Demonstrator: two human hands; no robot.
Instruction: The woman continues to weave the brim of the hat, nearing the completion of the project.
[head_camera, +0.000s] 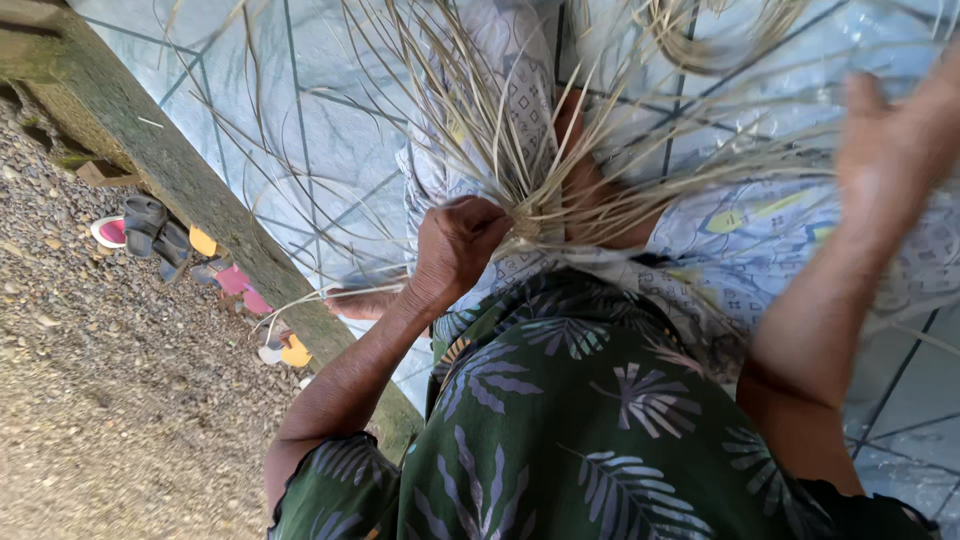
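**weaver_q:** Hands first, what's each one doing?

**straw_fan:** Left hand (455, 245) is closed in a fist, clamped right on the spot where the bundle of dry straw strips (520, 150) comes together. The knot of that bundle sits just above the lap, about mid-frame, touching the fist. From there the pale strips fan up and outward in every direction, some long ones arcing way off to the left over the tiles.

**weaver_q:** And the right?

**straw_fan:** Right hand (895, 140) is up near the right edge, motion-blurred. Looks spread open with the palm facing in, and some of the strips run across in front of it, but honestly I can't tell whether it's pinching any of them or just brushing them.

**weaver_q:** Anything else around?

**straw_fan:** Person's wearing a dark green leaf-print top (590, 430), with a light patterned cloth (740, 250) over the lap under the straw. They're on a pale blue tiled floor (300, 130). A weathered wooden beam (170, 165) runs along the floor's left edge, and past it there's gravel ground (100, 400) with a few sandals (150, 230) and other colourful footwear lying right beside the beam.
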